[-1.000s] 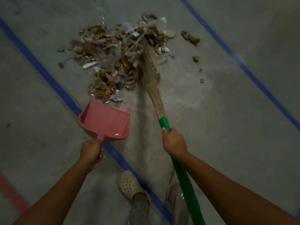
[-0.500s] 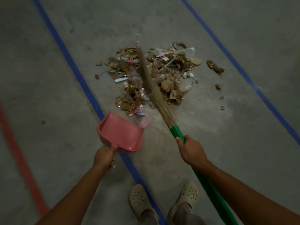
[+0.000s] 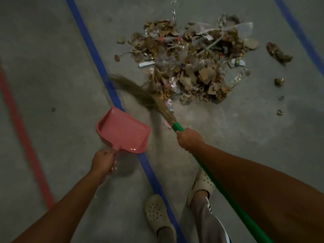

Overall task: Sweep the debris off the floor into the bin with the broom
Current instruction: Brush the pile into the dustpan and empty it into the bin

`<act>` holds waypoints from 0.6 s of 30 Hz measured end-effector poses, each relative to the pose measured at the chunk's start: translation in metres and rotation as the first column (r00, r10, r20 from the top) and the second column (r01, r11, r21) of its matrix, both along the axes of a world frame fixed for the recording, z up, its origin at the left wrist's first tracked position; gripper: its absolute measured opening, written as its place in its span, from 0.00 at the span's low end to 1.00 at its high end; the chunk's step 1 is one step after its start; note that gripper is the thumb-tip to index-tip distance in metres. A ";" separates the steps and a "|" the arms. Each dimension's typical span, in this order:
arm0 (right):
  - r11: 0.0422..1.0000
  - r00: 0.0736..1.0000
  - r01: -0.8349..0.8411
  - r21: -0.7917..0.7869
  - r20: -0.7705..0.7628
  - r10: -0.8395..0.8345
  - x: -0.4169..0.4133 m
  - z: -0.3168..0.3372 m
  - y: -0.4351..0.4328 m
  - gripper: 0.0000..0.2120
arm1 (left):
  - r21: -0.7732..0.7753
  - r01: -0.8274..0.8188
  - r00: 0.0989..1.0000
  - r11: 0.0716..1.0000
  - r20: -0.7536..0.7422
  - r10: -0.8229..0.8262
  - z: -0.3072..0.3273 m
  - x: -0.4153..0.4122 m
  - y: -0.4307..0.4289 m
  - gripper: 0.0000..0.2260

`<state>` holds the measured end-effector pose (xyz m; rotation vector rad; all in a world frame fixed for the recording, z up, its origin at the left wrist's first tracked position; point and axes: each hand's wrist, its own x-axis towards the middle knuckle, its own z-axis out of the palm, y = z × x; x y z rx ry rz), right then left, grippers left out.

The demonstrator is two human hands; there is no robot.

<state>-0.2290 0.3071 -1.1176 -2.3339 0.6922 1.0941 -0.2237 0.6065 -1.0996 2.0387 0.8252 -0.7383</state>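
Observation:
A heap of debris (image 3: 191, 62), cardboard scraps, dry leaves and clear plastic, lies on the concrete floor ahead. My right hand (image 3: 190, 140) grips the green handle of the broom (image 3: 140, 95), whose straw bristles sweep blurred across the near left edge of the heap, over the blue floor line. My left hand (image 3: 103, 161) holds the handle of a pink dustpan (image 3: 122, 130), which hangs empty just above the floor, left of the broom.
Blue tape lines (image 3: 91, 48) run diagonally across the floor, and a red line (image 3: 22, 137) runs at the left. Stray scraps (image 3: 278, 53) lie right of the heap. My feet in pale clogs (image 3: 157, 213) stand close below the hands.
The broom head has swung from the middle of the heap leftward and nearer, to its near left edge. The dustpan stays beside it, and the heap appears closer.

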 end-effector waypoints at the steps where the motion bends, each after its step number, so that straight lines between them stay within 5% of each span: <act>1: 0.999 0.999 0.044 -0.031 -0.001 -0.044 -0.006 -0.003 -0.018 0.22 | 0.001 0.010 1.000 1.000 -0.013 -0.010 -0.003 0.001 -0.005 0.21; 5: 0.963 0.979 0.203 -0.176 0.034 -0.200 -0.039 0.004 -0.099 0.21 | -0.021 0.028 0.999 0.999 -0.038 -0.029 -0.008 0.010 -0.039 0.20; 18: 0.937 0.962 0.236 -0.258 0.199 -0.188 -0.113 0.082 -0.248 0.19 | -0.038 0.209 0.975 0.977 -0.063 -0.211 0.024 0.085 -0.140 0.22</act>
